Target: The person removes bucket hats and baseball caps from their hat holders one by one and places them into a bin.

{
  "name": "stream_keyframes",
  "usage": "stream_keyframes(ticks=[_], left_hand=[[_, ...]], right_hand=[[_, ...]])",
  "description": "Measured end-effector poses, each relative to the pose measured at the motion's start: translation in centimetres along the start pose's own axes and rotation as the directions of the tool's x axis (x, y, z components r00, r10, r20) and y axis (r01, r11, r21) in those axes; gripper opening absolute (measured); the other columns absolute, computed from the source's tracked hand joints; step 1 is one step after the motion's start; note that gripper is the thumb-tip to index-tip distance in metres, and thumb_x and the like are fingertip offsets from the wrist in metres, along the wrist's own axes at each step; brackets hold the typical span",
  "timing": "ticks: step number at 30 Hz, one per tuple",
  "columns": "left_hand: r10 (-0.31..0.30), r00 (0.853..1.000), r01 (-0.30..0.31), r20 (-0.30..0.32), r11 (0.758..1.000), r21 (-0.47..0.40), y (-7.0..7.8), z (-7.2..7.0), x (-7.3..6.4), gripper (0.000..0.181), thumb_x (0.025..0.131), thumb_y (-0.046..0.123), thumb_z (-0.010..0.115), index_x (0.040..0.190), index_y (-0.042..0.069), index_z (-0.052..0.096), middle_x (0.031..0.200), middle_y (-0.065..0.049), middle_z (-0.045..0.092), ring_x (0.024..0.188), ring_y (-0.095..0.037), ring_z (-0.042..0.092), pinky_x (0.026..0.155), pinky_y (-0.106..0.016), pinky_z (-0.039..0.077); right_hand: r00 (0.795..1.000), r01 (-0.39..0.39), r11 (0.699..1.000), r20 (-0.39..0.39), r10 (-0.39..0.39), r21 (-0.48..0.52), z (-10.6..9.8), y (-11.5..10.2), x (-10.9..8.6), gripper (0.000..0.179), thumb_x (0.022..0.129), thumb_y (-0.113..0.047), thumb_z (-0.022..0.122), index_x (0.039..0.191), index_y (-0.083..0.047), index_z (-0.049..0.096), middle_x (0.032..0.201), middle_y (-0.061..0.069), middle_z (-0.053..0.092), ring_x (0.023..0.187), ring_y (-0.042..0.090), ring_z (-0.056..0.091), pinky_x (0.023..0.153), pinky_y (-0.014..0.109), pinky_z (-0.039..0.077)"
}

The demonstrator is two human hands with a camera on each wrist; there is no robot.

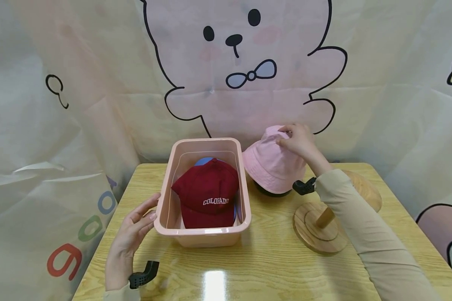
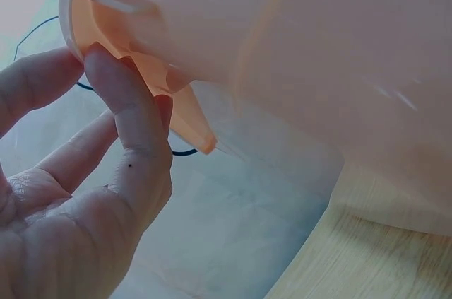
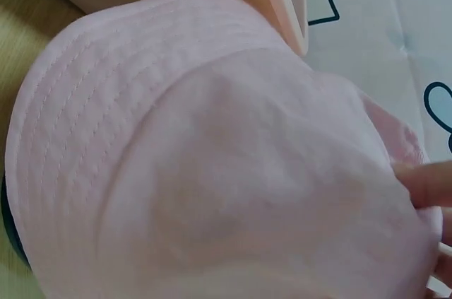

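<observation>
My right hand (image 1: 297, 140) pinches the crown of a pink bucket hat (image 1: 272, 161), whose stitched brim (image 3: 85, 101) faces down and left in the right wrist view. Just beneath the hat's brim shows the edge of a dark object (image 1: 272, 192); the rest of it is covered. At the left, my left hand (image 1: 133, 228) holds the rim of a light pink plastic bin (image 1: 201, 232), fingertips and thumb at its edge in the left wrist view. Inside the bin lies a dark red cap (image 1: 211, 184) lettered COLORADO. A blue item (image 1: 207, 160) peeks out behind the cap.
Under my right forearm a wooden stand with a round base (image 1: 320, 228) and a rounded top (image 1: 365, 190) is partly hidden. Everything stands on a wood-grain table (image 1: 271, 259). Behind it hangs a cloth backdrop (image 1: 109, 104) with a printed bear.
</observation>
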State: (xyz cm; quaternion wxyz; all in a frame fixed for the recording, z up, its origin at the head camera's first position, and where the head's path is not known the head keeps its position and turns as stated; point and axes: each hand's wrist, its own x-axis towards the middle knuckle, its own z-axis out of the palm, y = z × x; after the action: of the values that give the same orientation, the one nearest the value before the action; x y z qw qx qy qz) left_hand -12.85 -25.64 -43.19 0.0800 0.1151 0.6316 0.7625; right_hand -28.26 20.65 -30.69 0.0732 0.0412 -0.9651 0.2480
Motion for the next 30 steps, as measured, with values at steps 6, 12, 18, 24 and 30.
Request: stream_keyframes(ticks=[6, 12, 18, 24, 30], left_hand=[[-0.005, 1.0, 0.005, -0.004, 1.0, 0.0, 0.0, 0.0, 0.0, 0.048, 0.096, -0.001, 0.047, 0.144, 0.008, 0.044, 0.126, 0.008, 0.058, 0.111, -0.006, 0.062, 0.092, -0.022, 0.051], [0.015, 1.0, -0.015, 0.011, 1.0, 0.002, 0.0, 0.0, 0.0, 0.048, 0.096, -0.002, 0.047, 0.144, 0.005, 0.043, 0.124, 0.007, 0.058, 0.111, -0.006, 0.062, 0.092, -0.021, 0.052], [0.027, 0.999, -0.028, 0.016, 1.0, 0.005, 0.1, 0.1, 0.0, 0.048, 0.096, -0.002, 0.046, 0.144, 0.005, 0.043, 0.123, 0.006, 0.058, 0.111, -0.006, 0.063, 0.091, -0.021, 0.052], [0.016, 1.0, -0.016, 0.002, 1.0, 0.014, 0.1, 0.1, -0.1, 0.048, 0.097, -0.002, 0.046, 0.144, 0.005, 0.043, 0.123, 0.006, 0.058, 0.111, -0.006, 0.063, 0.091, -0.021, 0.052], [0.008, 1.0, -0.008, 0.001, 1.0, 0.025, 0.1, 0.1, 0.0, 0.048, 0.097, 0.0, 0.047, 0.144, 0.004, 0.042, 0.123, 0.006, 0.058, 0.111, -0.006, 0.062, 0.092, -0.021, 0.052]], right_hand=[[0.995, -0.001, 0.997, -0.095, 0.008, 0.075, 0.1, 0.1, 0.0, 0.031, 0.081, -0.01, 0.06, 0.109, 0.0, 0.068, 0.112, 0.023, 0.064, 0.096, 0.035, 0.054, 0.08, 0.045, 0.042], [0.985, -0.035, 0.985, -0.16, 0.062, 0.167, 0.1, 0.3, -0.2, 0.028, 0.081, -0.008, 0.058, 0.105, 0.0, 0.071, 0.102, 0.022, 0.068, 0.088, 0.031, 0.058, 0.072, 0.032, 0.041], [0.982, -0.074, 0.961, -0.151, 0.117, 0.267, -0.4, 0.2, -0.4, 0.028, 0.085, -0.007, 0.059, 0.11, 0.002, 0.069, 0.107, 0.025, 0.066, 0.096, 0.031, 0.058, 0.078, 0.031, 0.043], [0.977, -0.096, 0.949, -0.155, 0.148, 0.3, -1.2, -0.1, -0.7, 0.026, 0.088, -0.01, 0.059, 0.11, 0.001, 0.069, 0.103, 0.023, 0.065, 0.092, 0.027, 0.055, 0.076, 0.03, 0.041], [0.97, -0.137, 0.925, -0.14, 0.198, 0.353, -1.9, -0.3, -0.5, 0.028, 0.09, -0.015, 0.058, 0.112, 0.0, 0.066, 0.1, 0.015, 0.061, 0.091, 0.021, 0.051, 0.076, 0.028, 0.041]])
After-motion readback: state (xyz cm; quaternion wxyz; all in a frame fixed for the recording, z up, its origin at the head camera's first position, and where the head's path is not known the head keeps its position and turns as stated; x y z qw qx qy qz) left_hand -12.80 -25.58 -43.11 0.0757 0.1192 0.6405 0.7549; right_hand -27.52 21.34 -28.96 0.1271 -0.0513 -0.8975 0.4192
